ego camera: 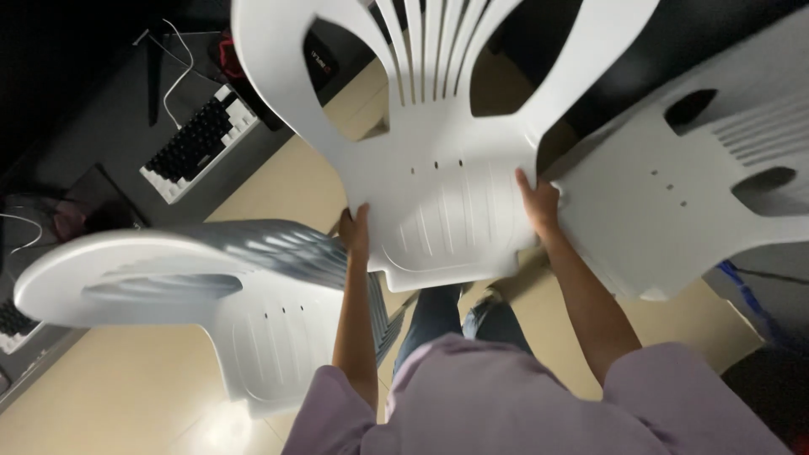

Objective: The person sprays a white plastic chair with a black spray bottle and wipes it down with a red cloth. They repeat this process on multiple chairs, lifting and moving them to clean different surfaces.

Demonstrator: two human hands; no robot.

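Observation:
A white plastic chair (438, 143) with a slatted back is lifted in front of me, seat toward me. My left hand (356, 229) grips the seat's left edge. My right hand (538, 202) grips its right edge. Both arms reach up from lilac sleeves. My jeans and feet show below the seat.
A second white plastic chair (202, 286) stands at the lower left and a third (691, 194) at the right. A dark desk (109, 118) at the upper left carries a black-and-white keyboard (198, 143) and cables. Beige floor (109, 396) lies below.

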